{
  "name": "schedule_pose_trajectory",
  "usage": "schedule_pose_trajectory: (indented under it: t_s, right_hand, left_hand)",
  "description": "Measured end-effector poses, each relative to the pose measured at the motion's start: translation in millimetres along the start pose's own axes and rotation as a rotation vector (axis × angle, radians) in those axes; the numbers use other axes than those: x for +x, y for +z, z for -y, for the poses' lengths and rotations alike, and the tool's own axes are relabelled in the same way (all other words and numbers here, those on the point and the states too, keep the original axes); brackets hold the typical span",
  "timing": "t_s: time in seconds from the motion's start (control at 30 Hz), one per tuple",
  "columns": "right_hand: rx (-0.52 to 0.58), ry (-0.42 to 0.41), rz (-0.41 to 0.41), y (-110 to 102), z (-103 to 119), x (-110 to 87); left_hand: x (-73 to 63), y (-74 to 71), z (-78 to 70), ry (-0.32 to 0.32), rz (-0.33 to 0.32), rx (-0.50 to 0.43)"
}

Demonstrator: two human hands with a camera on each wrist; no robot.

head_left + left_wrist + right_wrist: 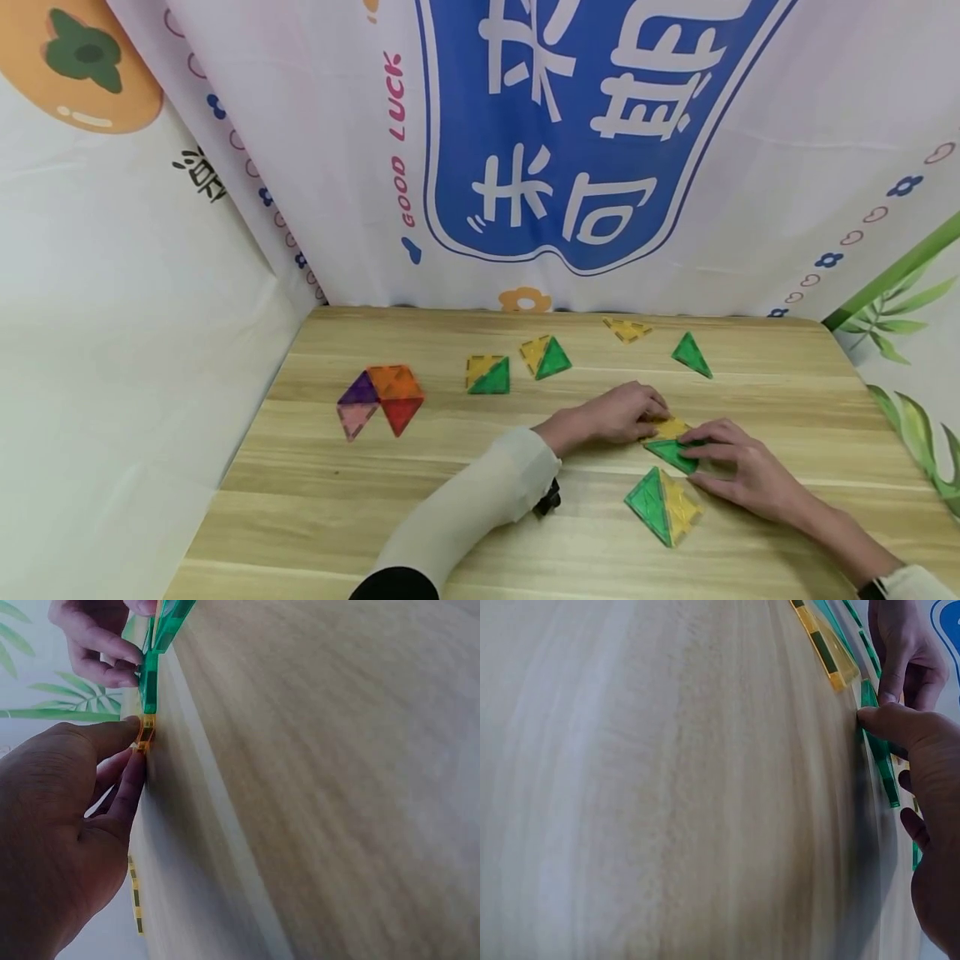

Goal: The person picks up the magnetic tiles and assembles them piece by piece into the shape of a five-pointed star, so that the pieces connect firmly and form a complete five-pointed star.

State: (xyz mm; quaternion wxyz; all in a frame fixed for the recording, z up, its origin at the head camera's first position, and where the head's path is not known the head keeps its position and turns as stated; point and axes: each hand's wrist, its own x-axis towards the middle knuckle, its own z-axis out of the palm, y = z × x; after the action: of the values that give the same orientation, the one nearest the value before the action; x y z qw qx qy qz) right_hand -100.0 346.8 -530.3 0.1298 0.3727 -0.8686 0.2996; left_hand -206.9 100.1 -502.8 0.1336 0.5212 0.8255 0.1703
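In the head view my left hand (617, 414) pinches a yellow triangular magnetic tile (672, 428) at its left end, thumb and fingertips on its edge. My right hand (738, 468) holds a green triangular tile (667, 452) from the right, its fingers partly covering it. The two tiles lie long edge to long edge, close over the tabletop. The left wrist view shows the yellow edge (147, 731) between thumb and finger. Just in front of the hands lies a square made of a green triangle (649, 506) and a yellow triangle (680, 510).
Farther back on the wooden table (435, 483) lie two green-and-yellow pairs (489, 377), a lone yellow triangle (627, 328) and a lone green triangle (692, 355). At the left sits a cluster of purple, orange, red and pink tiles (396, 382). A printed curtain (360, 250) hangs behind the table.
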Motion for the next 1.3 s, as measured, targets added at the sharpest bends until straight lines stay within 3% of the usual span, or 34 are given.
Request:
schedule_pose_trajectory:
  t_s: [0.37,0.67,1.0,1.3]
  right_hand:
    - [0.007,0.058,-0.024,-6.4,0.7,5.1]
    - [-0.124,0.192,-0.108,-23.7,-23.6,32.1]
    - [-0.132,0.331,-0.089,-23.9,-64.0,58.5]
    - [-0.108,0.395,-0.051,-10.4,-78.6,69.1]
  left_hand:
    - [-0.7,0.7,4.0,-0.007,-0.042,-0.068]
    - [-1.8,-9.5,18.2,-0.217,-0.189,-0.001]
    - [7.4,-11.0,34.7,-0.382,-0.179,0.051]
    - [12.4,-10.1,41.0,-0.406,-0.131,0.049]
